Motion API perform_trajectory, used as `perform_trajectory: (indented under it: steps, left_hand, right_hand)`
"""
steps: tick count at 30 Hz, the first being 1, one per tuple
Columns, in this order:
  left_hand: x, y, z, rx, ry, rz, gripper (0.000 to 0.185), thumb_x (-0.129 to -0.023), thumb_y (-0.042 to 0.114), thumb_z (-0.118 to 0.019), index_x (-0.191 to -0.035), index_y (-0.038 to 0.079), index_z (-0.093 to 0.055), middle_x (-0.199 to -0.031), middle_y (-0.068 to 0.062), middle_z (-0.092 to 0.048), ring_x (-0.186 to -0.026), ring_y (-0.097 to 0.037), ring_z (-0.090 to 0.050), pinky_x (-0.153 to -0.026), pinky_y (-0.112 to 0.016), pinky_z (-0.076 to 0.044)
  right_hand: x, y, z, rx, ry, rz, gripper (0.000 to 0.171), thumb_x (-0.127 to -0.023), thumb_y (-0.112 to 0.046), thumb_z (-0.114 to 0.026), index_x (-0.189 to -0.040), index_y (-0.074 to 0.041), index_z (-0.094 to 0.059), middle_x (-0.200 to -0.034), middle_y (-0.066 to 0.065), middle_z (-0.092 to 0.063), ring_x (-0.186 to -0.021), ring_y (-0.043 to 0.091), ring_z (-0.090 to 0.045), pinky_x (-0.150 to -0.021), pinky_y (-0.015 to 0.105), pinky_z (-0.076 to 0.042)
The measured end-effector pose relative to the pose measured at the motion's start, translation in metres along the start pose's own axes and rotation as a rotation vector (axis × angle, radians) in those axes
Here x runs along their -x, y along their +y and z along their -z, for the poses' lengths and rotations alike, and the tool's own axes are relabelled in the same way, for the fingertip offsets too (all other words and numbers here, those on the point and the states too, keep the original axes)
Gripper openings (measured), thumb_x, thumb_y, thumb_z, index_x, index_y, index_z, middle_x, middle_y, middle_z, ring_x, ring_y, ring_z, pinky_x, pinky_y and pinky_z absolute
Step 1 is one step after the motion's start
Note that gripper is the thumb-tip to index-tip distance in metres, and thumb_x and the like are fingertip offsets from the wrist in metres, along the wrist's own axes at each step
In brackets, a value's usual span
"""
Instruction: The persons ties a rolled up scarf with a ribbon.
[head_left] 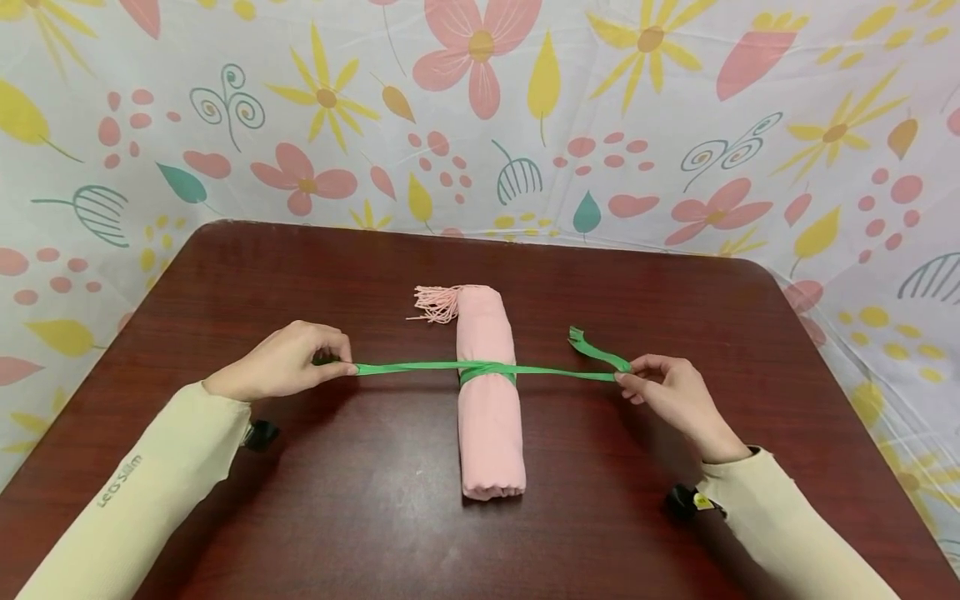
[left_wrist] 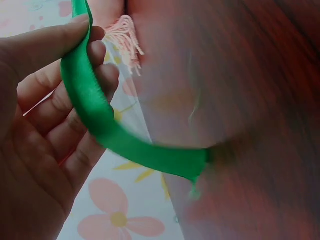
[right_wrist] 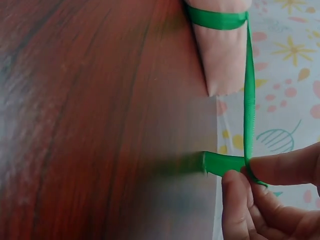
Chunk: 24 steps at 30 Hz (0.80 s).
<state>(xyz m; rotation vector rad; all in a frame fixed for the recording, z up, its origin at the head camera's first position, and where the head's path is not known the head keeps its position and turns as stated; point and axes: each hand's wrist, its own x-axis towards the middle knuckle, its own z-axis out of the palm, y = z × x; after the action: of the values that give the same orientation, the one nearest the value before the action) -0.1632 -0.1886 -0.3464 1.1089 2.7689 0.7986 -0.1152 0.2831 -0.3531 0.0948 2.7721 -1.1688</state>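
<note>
The underside of the pink cloth roll (head_left: 489, 442) is hidden, and where the green ribbon (head_left: 564, 372) crosses on top, whether it is knotted or merely overlapped cannot be told. In the head view the left hand (head_left: 292, 362) covers that side's loose tail, which its wrist camera shows curving down past the palm; a dark smear beyond the tail is too blurred to read. Both wrist views cut the roll off at the top, and the counter (head_left: 345, 508) runs out of the head view at the bottom. The roll lies flat near the middle of the counter, its long axis running away from the person, with a pink fringe (head_left: 437, 303) at the far end pointing left. The ribbon circles its middle and stretches crosswise, almost straight, to either side. The left hand pinches one length between thumb and fingers; the right hand (head_left: 675, 400) pinches the other, its frayed tail sticking out toward the far side.
</note>
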Motion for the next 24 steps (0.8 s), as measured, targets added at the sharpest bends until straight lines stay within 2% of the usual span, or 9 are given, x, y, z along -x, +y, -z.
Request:
perform_trajectory:
  steps: [4, 8, 11, 14, 17, 19, 21, 24]
  left_hand:
    - [0.001, -0.004, -0.002, -0.013, -0.016, -0.007, 0.014, -0.085, 0.016, -0.073, -0.074, 0.021, -0.065, -0.072, 0.013, -0.062, -0.061, 0.001, -0.044, -0.056, -0.02, -0.037]
    - [0.0, -0.007, -0.005, -0.022, -0.034, -0.013, 0.016, -0.086, 0.016, -0.072, -0.073, 0.021, -0.064, -0.071, 0.014, -0.06, -0.061, 0.0, -0.042, -0.058, -0.022, -0.037]
    - [-0.001, -0.008, -0.006, -0.034, -0.057, -0.009, 0.017, -0.087, 0.018, -0.071, -0.073, 0.022, -0.063, -0.071, 0.017, -0.057, -0.06, 0.0, -0.04, -0.072, -0.031, -0.043]
    - [0.0, -0.008, -0.006, -0.041, -0.073, -0.008, 0.018, -0.088, 0.019, -0.07, -0.073, 0.023, -0.062, -0.071, 0.018, -0.055, -0.057, 0.0, -0.036, -0.082, -0.044, -0.04]
    - [0.002, -0.01, -0.006, -0.038, -0.071, -0.009, 0.018, -0.088, 0.018, -0.07, -0.073, 0.023, -0.061, -0.07, 0.017, -0.054, -0.055, 0.0, -0.033, -0.076, -0.037, -0.042]
    - [0.003, -0.012, -0.007, -0.034, -0.066, -0.008, 0.018, -0.088, 0.017, -0.07, -0.073, 0.022, -0.061, -0.071, 0.016, -0.055, -0.056, 0.0, -0.034, -0.065, -0.027, -0.037]
    - [0.003, -0.014, -0.008, -0.036, -0.062, -0.007, 0.017, -0.088, 0.017, -0.07, -0.073, 0.022, -0.061, -0.072, 0.016, -0.056, -0.058, 0.0, -0.037, -0.058, -0.022, -0.034]
    - [0.003, -0.016, -0.011, -0.036, -0.068, -0.002, 0.018, -0.088, 0.018, -0.07, -0.073, 0.022, -0.061, -0.073, 0.016, -0.057, -0.063, -0.001, -0.041, -0.06, -0.022, -0.036]
  right_hand:
    - [0.0, 0.002, -0.002, 0.111, 0.02, 0.041, 0.022, -0.089, -0.019, -0.066, -0.099, 0.0, -0.067, -0.074, 0.006, -0.072, -0.064, 0.015, -0.066, -0.06, 0.025, -0.049]
    - [0.0, 0.004, -0.003, 0.146, 0.019, 0.047, 0.02, -0.088, -0.018, -0.067, -0.096, 0.0, -0.068, -0.073, 0.007, -0.072, -0.063, 0.015, -0.066, -0.061, 0.027, -0.049]
    - [0.0, 0.006, -0.002, 0.152, 0.01, 0.031, 0.02, -0.088, -0.018, -0.067, -0.096, 0.0, -0.068, -0.074, 0.007, -0.072, -0.063, 0.015, -0.066, -0.061, 0.028, -0.048]
    - [0.0, 0.007, -0.003, 0.148, 0.002, 0.025, 0.021, -0.087, -0.018, -0.067, -0.096, 0.001, -0.067, -0.074, 0.007, -0.072, -0.063, 0.014, -0.067, -0.061, 0.027, -0.049]
    - [-0.001, 0.008, -0.003, 0.143, -0.007, 0.024, 0.022, -0.087, -0.018, -0.068, -0.097, 0.001, -0.067, -0.074, 0.006, -0.072, -0.063, 0.014, -0.067, -0.061, 0.026, -0.049]
    - [-0.002, 0.008, -0.003, 0.141, -0.012, 0.019, 0.022, -0.087, -0.018, -0.068, -0.097, 0.001, -0.067, -0.074, 0.006, -0.072, -0.063, 0.014, -0.067, -0.061, 0.026, -0.049]
    - [-0.002, 0.008, -0.002, 0.136, -0.017, 0.016, 0.022, -0.087, -0.018, -0.067, -0.097, 0.002, -0.067, -0.074, 0.006, -0.072, -0.064, 0.014, -0.067, -0.062, 0.026, -0.049]
    - [-0.002, 0.007, -0.002, 0.13, -0.021, 0.011, 0.022, -0.087, -0.017, -0.067, -0.098, 0.002, -0.067, -0.074, 0.006, -0.072, -0.064, 0.015, -0.066, -0.062, 0.027, -0.05]
